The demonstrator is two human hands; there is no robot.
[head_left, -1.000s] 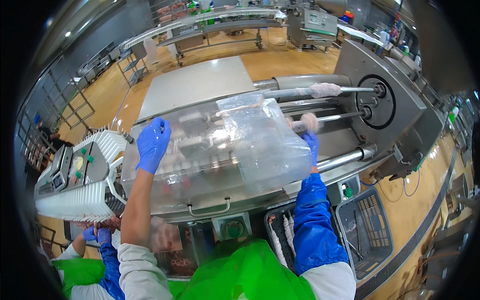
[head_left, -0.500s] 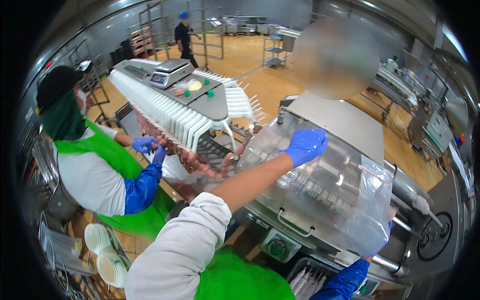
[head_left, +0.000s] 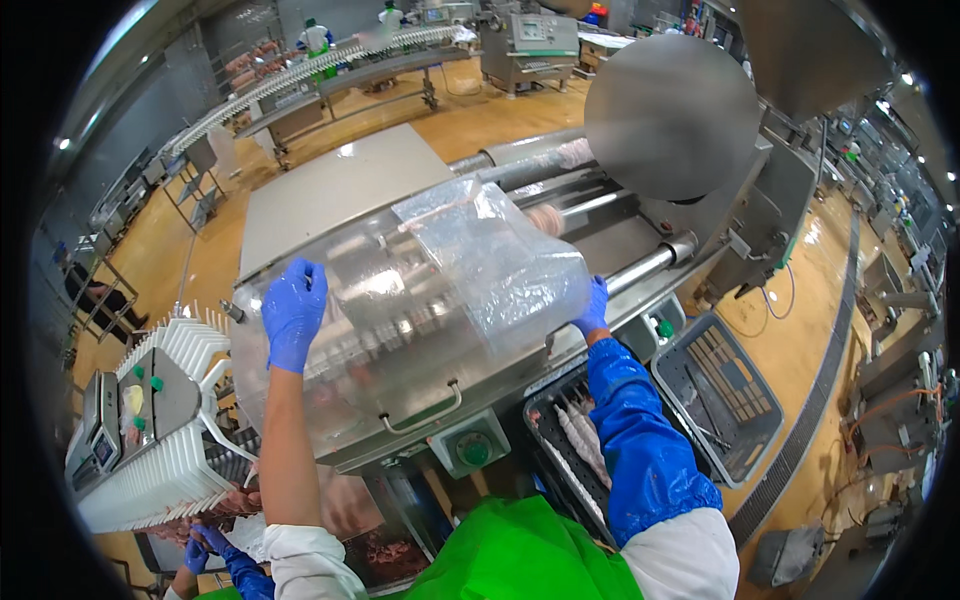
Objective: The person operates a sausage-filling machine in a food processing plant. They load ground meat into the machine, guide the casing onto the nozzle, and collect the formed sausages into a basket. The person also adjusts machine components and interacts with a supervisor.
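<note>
Blue-gloved left hand (head_left: pixel 294 314) is half-curled over the clear cover (head_left: pixel 375 345)

Room runs on past the left hand (head_left: pixel 295 312), away from the body, over the flat lid (head_left: pixel 345 200). Beneath it the cover (head_left: pixel 370 310) blocks the way down; a post (head_left: pixel 234 311) stands just to its left. The sheet (head_left: pixel 490 260) bars the right hand (head_left: pixel 593 305) leftward. Beyond that hand a gap runs between thick rod (head_left: pixel 645 268) and thin rod (head_left: pixel 598 203). The handle (head_left: pixel 430 416) juts out bodyward between both hands.

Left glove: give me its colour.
The left glove is blue, leaning violet; best seen in the head view.
</note>
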